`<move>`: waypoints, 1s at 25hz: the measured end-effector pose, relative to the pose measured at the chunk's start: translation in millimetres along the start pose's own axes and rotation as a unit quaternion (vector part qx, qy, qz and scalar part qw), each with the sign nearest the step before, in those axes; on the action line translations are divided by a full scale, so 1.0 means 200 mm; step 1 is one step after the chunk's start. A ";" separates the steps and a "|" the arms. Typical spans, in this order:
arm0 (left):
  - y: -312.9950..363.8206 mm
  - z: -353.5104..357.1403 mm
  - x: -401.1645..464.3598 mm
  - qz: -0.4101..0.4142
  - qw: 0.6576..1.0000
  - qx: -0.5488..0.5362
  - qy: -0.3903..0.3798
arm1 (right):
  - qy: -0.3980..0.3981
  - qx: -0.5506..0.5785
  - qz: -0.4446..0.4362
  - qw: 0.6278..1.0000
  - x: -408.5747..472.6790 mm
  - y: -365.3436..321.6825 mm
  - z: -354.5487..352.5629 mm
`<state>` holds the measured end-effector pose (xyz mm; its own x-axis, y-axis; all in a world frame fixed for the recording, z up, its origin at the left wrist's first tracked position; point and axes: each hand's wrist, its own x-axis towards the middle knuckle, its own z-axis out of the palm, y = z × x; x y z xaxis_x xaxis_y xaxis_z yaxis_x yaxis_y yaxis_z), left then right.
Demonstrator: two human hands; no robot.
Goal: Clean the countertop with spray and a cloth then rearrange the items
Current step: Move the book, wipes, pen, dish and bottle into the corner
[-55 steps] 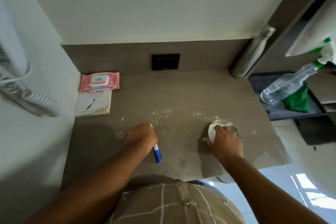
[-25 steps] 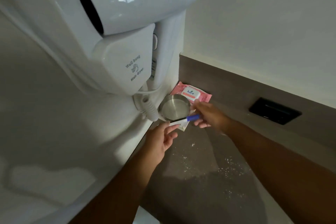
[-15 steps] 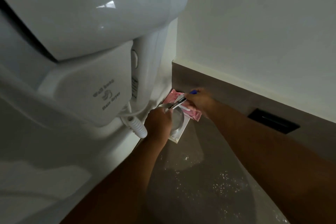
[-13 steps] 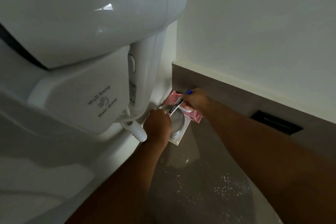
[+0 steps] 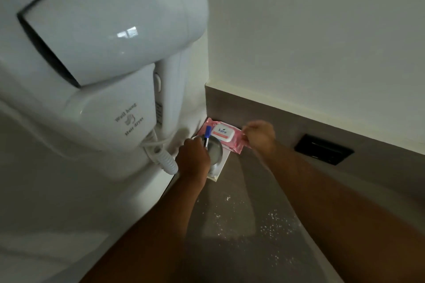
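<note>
Both hands were engaged: left hand (image 5: 193, 159) clamped on the steel bowl (image 5: 215, 150) holding a marker (image 5: 207, 134), right hand (image 5: 259, 135) pinching the wipes pack (image 5: 222, 134); items are best parked clear of the crumbs (image 5: 271, 223)

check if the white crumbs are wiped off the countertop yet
No, white crumbs lie scattered on the countertop near the forearms.

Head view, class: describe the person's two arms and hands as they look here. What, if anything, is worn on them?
Both forearms are bare, with no sleeves in view. The left hand and right hand wear no gloves; no watch, bracelet or ring shows, though the picture is dim and slightly blurred.
</note>
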<state>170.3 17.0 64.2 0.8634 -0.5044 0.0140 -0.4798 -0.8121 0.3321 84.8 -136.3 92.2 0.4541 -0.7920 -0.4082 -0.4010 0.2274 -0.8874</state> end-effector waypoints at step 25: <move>1.32 1.10 -0.86 0.445 0.878 0.095 -0.149 | 0.411 -0.237 -0.082 0.877 -0.71 0.52 -2.30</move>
<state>-138.7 -174.8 -57.8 0.0677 -0.9954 -0.0676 -0.9854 -0.0774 0.1516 -388.2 -260.8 156.8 -0.1118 -0.9770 0.1817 -0.7575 -0.0346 -0.6519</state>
